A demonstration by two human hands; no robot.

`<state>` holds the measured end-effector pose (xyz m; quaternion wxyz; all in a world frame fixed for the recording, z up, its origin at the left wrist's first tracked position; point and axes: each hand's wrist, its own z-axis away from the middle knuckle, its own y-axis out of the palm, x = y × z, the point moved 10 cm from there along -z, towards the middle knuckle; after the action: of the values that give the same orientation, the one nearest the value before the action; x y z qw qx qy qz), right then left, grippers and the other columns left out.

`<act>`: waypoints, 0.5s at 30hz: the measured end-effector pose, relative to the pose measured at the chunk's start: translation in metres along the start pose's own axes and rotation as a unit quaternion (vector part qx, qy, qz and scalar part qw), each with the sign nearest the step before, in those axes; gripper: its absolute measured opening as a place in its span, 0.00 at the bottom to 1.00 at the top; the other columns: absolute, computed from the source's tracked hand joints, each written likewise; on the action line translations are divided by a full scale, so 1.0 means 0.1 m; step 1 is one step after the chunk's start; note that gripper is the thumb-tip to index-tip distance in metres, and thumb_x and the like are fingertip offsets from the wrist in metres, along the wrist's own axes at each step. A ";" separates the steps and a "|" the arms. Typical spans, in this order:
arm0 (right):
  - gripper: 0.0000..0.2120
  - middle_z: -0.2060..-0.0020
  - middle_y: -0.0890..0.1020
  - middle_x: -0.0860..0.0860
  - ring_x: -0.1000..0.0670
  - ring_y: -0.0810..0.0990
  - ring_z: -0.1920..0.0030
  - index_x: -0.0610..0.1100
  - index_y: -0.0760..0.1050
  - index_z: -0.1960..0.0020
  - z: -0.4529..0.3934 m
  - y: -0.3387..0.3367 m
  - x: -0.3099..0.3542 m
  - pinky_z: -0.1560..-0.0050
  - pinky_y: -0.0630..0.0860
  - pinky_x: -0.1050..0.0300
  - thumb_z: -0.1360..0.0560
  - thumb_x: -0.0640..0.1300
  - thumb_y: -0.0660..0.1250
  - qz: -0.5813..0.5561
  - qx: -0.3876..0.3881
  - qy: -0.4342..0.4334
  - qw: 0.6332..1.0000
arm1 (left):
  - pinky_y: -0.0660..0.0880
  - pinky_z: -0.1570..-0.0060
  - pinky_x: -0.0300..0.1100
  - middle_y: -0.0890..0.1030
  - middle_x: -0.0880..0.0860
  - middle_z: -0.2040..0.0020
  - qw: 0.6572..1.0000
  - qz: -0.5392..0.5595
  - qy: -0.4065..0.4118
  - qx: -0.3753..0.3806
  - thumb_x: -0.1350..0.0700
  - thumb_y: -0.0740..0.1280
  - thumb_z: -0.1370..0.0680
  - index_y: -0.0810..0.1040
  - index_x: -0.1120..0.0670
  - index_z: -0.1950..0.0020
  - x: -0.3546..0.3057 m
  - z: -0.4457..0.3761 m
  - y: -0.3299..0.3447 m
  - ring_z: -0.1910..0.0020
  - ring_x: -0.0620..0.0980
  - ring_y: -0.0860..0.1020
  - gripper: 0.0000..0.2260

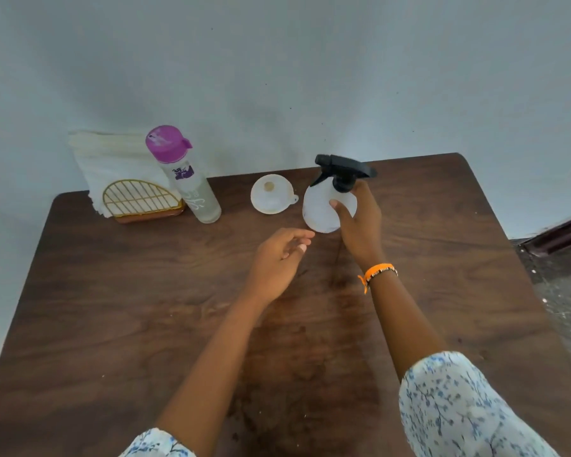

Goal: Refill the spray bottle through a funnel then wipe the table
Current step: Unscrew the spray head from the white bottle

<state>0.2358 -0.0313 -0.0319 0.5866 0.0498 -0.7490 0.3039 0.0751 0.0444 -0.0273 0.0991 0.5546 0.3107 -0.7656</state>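
Gripping the spray bottle [323,209] with the right hand [360,222], trigger head still on, nothing refilled yet.

Right hand wraps the bottle body, thumb in front, bottle upright at the far side of the bench [145,324]. Left hand [279,258] hovers just beside its base, fingers loose, holding nothing. Suggest: left takes over the body, right twists off the black trigger head [343,169]. Keep the bottle vertical and planted. Funnel [271,197] lies just left of the bottle, beyond the left hand; purple-capped water bottle [187,179] stands further left, beside the napkin holder [139,199].
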 end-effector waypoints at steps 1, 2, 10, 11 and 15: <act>0.15 0.47 0.79 0.49 0.50 0.76 0.47 0.44 0.72 0.42 0.13 0.02 0.06 0.51 0.71 0.58 0.28 0.45 0.64 0.000 0.010 -0.011 1.000 | 0.71 0.46 0.31 0.78 0.44 0.48 1.000 0.004 0.002 -0.007 0.60 0.62 0.21 0.77 0.49 0.42 0.00 0.08 -0.01 0.47 0.37 0.76 0.11; 0.15 0.47 0.79 0.49 0.51 0.76 0.47 0.44 0.71 0.42 0.26 0.04 0.13 0.52 0.71 0.60 0.28 0.45 0.63 -0.002 0.020 -0.020 1.000 | 0.71 0.45 0.33 0.78 0.45 0.48 1.000 0.009 0.008 -0.017 0.61 0.62 0.22 0.77 0.49 0.42 0.01 0.16 -0.04 0.48 0.38 0.76 0.12; 0.16 0.49 0.80 0.53 0.52 0.78 0.49 0.47 0.72 0.43 1.50 0.38 0.41 0.49 0.75 0.49 0.28 0.53 0.62 -0.034 0.110 -0.029 0.993 | 0.64 0.40 0.39 0.69 0.44 0.36 0.988 -0.082 0.001 -0.131 0.57 0.69 0.26 0.70 0.45 0.34 0.37 1.11 -0.37 0.38 0.40 0.63 0.21; 0.17 0.48 0.80 0.54 0.53 0.77 0.48 0.49 0.72 0.43 1.63 0.43 0.41 0.48 0.75 0.45 0.28 0.54 0.61 -0.024 0.123 -0.027 0.992 | 0.61 0.40 0.37 0.67 0.44 0.35 0.986 -0.102 -0.011 -0.132 0.55 0.70 0.27 0.68 0.45 0.33 0.43 1.21 -0.40 0.38 0.38 0.60 0.24; 0.16 0.46 0.79 0.56 0.53 0.76 0.46 0.52 0.71 0.42 2.00 0.56 0.44 0.45 0.72 0.39 0.28 0.56 0.61 0.012 0.150 -0.045 0.988 | 0.60 0.38 0.37 0.64 0.43 0.32 0.988 -0.095 -0.018 -0.119 0.53 0.73 0.29 0.65 0.48 0.29 0.59 1.48 -0.43 0.35 0.38 0.60 0.30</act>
<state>0.0286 -0.0765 -0.0394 0.5344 0.1421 -0.7214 0.4169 -0.0844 0.0030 -0.0373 0.0963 0.4933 0.4488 -0.7389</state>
